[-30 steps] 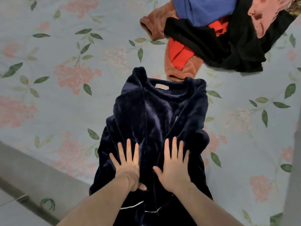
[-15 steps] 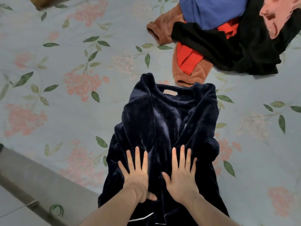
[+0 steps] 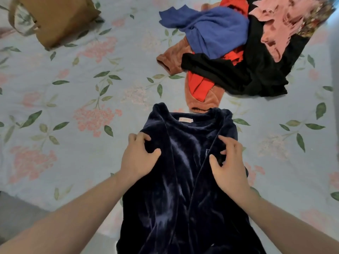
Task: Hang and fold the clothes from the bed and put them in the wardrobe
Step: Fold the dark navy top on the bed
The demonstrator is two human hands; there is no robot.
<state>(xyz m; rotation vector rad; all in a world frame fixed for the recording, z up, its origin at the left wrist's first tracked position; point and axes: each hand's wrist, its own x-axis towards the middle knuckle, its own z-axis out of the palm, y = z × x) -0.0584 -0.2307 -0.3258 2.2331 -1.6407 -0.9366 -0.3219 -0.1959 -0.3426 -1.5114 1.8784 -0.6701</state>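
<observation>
- Soft, even light over the bed (image 3: 73, 70), cool and a little dim, with no harsh glare anywhere.
- Faint sheen ripples along the folds of the navy velvet top (image 3: 183, 180); its deeper creases go nearly black.
- The black garment (image 3: 266, 74) in the pile swallows all detail.
- Shadows are weak, just a thin dark edge under the pile.
- Wide-angle bending stretches the forearms at the bottom corners.
- The pink cloth (image 3: 286, 24) at top right smears with motion blur; the far right edge is hazy.
</observation>
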